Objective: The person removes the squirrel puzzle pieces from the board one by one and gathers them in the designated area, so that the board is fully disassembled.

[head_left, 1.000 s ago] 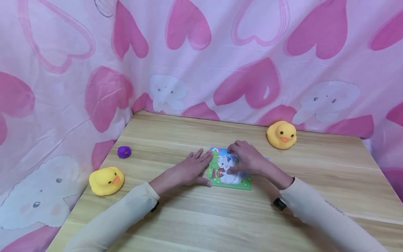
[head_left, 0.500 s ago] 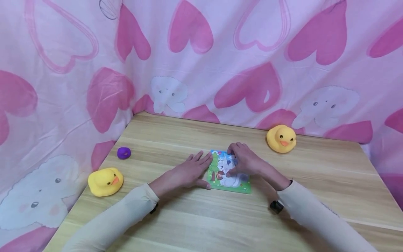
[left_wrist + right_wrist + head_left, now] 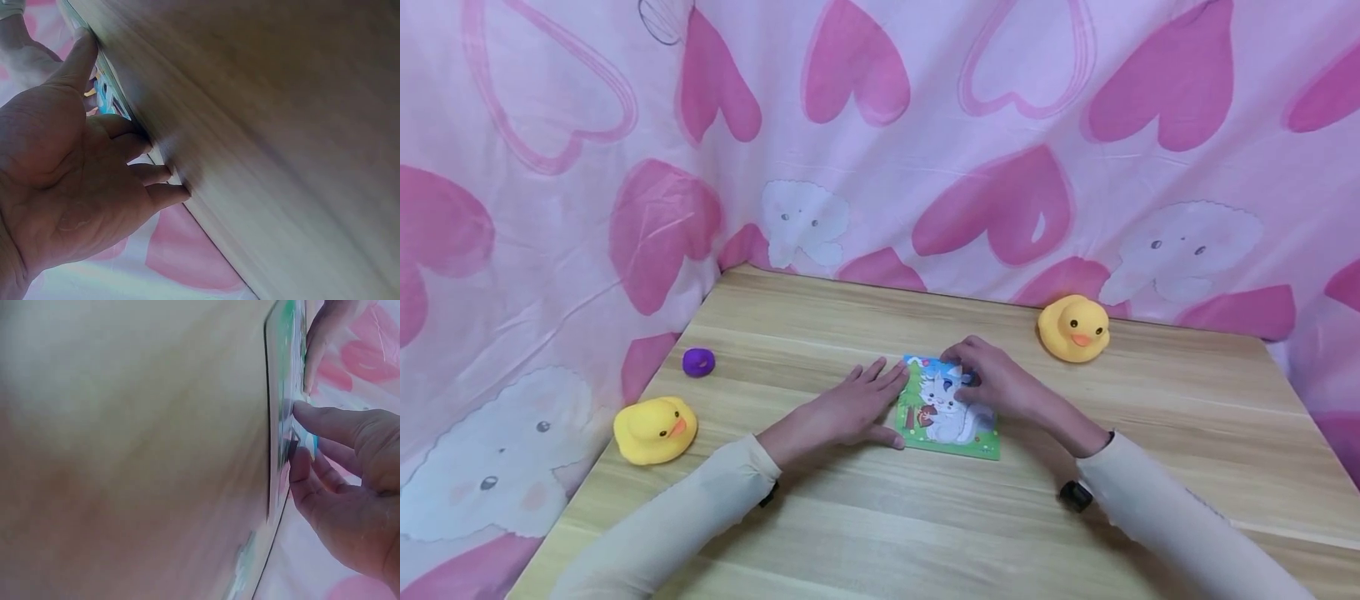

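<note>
A play corner by the look of it: pink cloth (image 3: 880, 167) rises behind the wood-grain table (image 3: 850, 533) and down its left side, splashed with big hearts (image 3: 853, 67) and fluffy white animal faces (image 3: 802, 212)! A yellow duck (image 3: 651, 433) sits at the left edge, another duck (image 3: 1067, 333) toward the back, a small purple toy (image 3: 698, 362) near the first, a cartoon picture board (image 3: 951, 429) mid-table! Home or studio? Impossible to tell.

A colourful animal jigsaw (image 3: 951, 421) lies flat on the table (image 3: 850, 525), one piece (image 3: 967, 378) perhaps raised.

Free tabletop (image 3: 895, 525) between sleeves (image 3: 673, 512) before the puzzle (image 3: 950, 429); obstacles, left duck (image 3: 651, 432), purple toy (image 3: 698, 362), far-right duck (image 3: 1067, 333)
</note>
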`<action>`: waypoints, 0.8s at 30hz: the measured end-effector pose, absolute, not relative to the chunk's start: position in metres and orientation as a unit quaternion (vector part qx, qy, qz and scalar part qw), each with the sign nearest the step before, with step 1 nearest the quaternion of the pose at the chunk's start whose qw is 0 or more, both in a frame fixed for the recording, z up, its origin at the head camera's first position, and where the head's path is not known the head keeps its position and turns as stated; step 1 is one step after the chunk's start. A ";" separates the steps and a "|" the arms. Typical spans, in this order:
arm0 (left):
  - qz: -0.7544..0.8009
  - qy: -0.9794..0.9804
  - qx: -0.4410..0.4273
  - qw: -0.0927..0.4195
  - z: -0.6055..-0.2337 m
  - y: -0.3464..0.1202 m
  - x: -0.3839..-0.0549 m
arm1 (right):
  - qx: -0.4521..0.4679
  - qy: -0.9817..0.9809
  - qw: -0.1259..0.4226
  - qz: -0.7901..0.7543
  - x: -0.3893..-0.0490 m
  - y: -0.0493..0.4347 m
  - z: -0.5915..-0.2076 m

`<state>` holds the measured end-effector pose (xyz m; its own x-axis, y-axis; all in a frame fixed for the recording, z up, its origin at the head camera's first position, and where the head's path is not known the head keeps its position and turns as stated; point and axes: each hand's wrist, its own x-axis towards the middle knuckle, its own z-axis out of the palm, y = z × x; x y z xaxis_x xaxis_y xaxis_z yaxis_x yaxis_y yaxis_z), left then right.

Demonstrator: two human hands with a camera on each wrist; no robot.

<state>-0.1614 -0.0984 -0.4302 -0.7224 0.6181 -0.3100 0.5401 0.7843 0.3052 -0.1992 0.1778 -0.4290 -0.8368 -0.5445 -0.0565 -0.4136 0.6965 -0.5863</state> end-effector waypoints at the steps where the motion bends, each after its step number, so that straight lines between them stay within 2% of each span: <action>1: 0.096 0.923 0.313 0.202 -0.430 -0.098 -0.161 | -0.264 0.913 0.116 -0.290 -0.201 0.178 -0.428; 7: 0.095 0.922 0.312 0.208 -0.427 -0.097 -0.162 | -0.263 0.916 0.124 -0.277 -0.207 0.179 -0.426; 12: 0.096 0.923 0.310 0.209 -0.428 -0.098 -0.161 | -0.235 0.924 0.103 -0.283 -0.203 0.191 -0.421; 24: 0.090 0.923 0.316 0.203 -0.428 -0.096 -0.161 | -0.199 0.939 0.049 -0.277 -0.166 0.296 -0.417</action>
